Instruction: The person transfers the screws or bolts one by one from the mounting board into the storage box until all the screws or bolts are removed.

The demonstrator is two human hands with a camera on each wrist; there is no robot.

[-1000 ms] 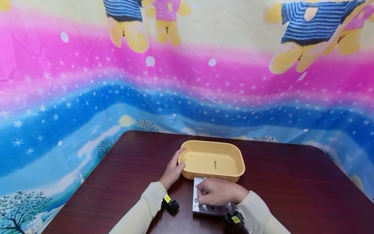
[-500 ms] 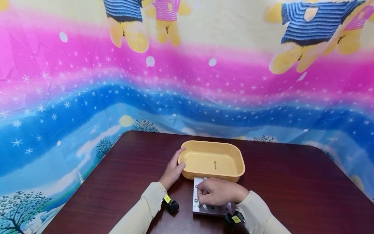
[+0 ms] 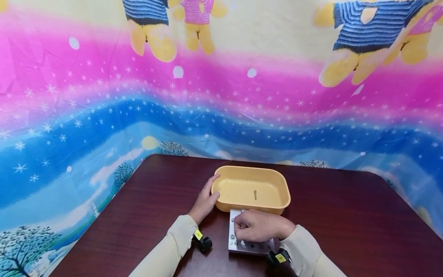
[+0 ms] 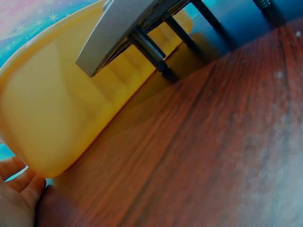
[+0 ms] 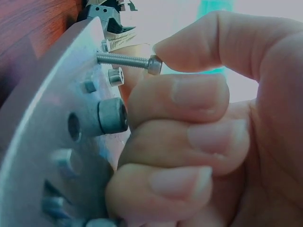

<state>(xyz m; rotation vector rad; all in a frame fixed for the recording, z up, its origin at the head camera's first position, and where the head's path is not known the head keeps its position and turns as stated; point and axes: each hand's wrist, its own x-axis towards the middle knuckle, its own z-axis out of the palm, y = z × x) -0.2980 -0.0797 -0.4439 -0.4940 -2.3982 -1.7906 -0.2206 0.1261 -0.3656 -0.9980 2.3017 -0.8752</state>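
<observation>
My right hand (image 3: 257, 227) is over a silver metal plate (image 3: 231, 231). In the right wrist view its thumb and forefinger pinch the head of a thin socket-head screw (image 5: 124, 60), whose threaded tip meets the plate's face. The other fingers are curled beside a thicker socket-head screw (image 5: 112, 116). My left hand (image 3: 204, 202) grips the left end of a yellow plastic tub (image 3: 221, 207), thumb and fingers at its rim. A single screw (image 3: 255, 195) lies inside the tub. How deep the pinched screw sits is unclear.
The plate stands directly in front of the tub. Several threaded screw shanks (image 4: 150, 51) stick out beneath it, over the dark red wooden table (image 3: 166, 184). More screws and an open hole (image 5: 74, 126) show in its face. A printed cloth (image 3: 221, 96) hangs behind the table.
</observation>
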